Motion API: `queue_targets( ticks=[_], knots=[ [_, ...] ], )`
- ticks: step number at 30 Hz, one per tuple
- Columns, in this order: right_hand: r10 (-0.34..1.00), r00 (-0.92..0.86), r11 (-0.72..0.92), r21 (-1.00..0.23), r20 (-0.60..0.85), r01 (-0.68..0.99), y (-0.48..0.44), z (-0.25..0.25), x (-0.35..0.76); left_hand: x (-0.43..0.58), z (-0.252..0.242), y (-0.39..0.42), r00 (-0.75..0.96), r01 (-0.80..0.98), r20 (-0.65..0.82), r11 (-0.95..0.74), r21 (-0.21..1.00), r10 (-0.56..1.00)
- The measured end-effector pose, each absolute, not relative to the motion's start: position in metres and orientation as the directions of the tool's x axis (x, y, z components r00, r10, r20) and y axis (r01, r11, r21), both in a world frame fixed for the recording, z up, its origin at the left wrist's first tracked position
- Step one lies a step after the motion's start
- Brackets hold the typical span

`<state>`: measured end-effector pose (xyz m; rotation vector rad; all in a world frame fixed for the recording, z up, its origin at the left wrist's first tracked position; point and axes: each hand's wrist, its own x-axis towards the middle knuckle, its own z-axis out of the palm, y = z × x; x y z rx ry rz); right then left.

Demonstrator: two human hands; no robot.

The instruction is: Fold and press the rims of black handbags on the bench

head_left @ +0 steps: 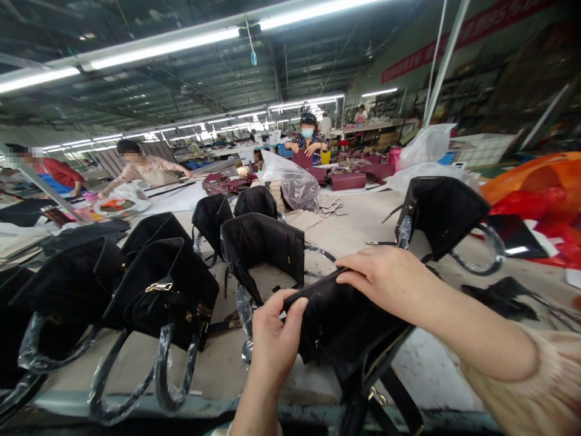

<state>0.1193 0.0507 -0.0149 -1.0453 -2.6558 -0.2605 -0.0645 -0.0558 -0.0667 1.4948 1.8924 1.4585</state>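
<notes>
A black handbag point(349, 321) is held at the table's front edge, its top rim between my two hands. My left hand point(276, 327) pinches the rim's left corner, thumb on the near side. With fingers over the far side, my right hand point(385, 275) grips the same rim further right. Below hang a black strap and gold-coloured hardware point(377, 396). Just behind stands another black handbag point(263, 242), open side showing. To the left, a black bag point(158, 290) with a gold zip pull has plastic-wrapped handles point(170, 369). The held bag's underside is partly hidden.
More black bags stand at left and one black bag point(440, 212) at right. Clear plastic point(290, 181), beige pieces point(302, 224) and dark red bag parts point(347, 180) lie further back. Orange and red bags point(540, 206) fill the right side. Co-workers point(147, 166) stand across the tables.
</notes>
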Motion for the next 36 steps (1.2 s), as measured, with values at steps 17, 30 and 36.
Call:
queue_targets(
  ticks=[17,30,36],
  knots=[
    [0.658,-0.694,0.704,0.087,0.292,0.705,0.051,-0.011,0.114,-0.062,-0.069,-0.056,-0.421,0.477,0.314,-0.087,0.875,0.851],
    [0.707,-0.673,0.68,0.052,0.217,0.732,0.046,0.001,0.111,-0.066,-0.049,-0.053,-0.177,0.586,0.277,-0.125,0.8,0.944],
    [0.685,-0.67,0.697,0.011,0.286,0.717,0.048,-0.001,0.117,-0.055,-0.047,-0.05,-0.239,0.803,0.413,-0.06,0.593,0.879]
  ],
)
